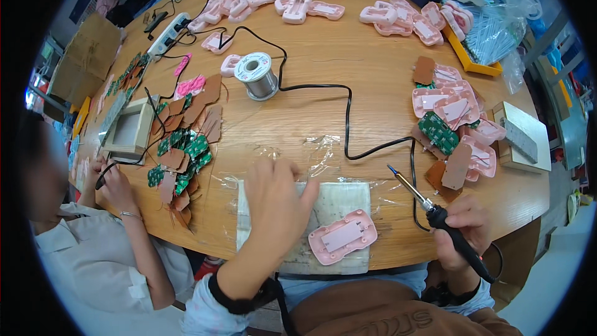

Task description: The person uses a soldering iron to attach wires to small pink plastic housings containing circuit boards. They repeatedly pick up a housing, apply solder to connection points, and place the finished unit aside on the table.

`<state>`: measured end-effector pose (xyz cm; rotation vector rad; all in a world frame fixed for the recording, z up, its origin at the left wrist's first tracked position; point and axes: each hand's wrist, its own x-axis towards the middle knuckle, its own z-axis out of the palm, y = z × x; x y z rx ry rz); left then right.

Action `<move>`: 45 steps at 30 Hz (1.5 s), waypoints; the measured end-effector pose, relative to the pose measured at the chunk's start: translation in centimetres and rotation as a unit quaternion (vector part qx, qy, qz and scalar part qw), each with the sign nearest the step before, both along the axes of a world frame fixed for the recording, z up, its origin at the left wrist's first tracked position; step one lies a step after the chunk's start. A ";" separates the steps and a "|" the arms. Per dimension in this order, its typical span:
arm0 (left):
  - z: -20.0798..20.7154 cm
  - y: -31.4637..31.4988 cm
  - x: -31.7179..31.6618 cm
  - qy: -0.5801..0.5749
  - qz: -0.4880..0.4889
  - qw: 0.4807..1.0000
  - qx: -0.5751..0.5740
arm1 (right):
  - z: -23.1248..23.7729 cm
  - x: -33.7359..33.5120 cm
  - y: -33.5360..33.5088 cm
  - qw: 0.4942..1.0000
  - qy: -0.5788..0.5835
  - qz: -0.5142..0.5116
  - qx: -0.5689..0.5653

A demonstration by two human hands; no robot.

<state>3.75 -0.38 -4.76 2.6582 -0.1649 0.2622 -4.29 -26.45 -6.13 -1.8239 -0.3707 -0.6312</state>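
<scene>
Gripping a soldering iron (440,216) by its black handle in the right hand (463,230), fingers curled round. Holding the left hand (280,199) over a pale mat (356,198), thumb spread from the fingers; cannot tell if touching it. Between the hands, on the mat, a pink shell (343,238). Past the left hand, a roll of silver wire (263,87). Past the right hand, a heap of more pink shells (459,109) and green boards (438,132).

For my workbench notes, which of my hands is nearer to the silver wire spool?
Left. Your left hand is over the pale pad, just nearside of the silver wire spool; your right hand is farther off to the right, holding the soldering iron.
</scene>
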 end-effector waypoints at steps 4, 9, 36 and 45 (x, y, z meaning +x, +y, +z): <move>0.9 -0.5 0.3 0.044 -0.012 0.992 -0.118 | 0.6 0.4 0.1 1.000 -0.003 0.008 0.001; 3.5 -0.8 -4.1 0.056 -0.097 0.971 -0.211 | 2.7 0.9 1.6 0.979 0.100 0.066 0.165; 1.1 -3.8 -7.5 0.133 -0.023 0.958 -0.254 | 2.5 0.3 0.3 0.981 0.083 0.135 0.110; 1.7 -4.0 -6.8 0.114 -0.023 0.967 -0.227 | 2.0 0.1 -1.1 0.965 0.161 0.209 0.007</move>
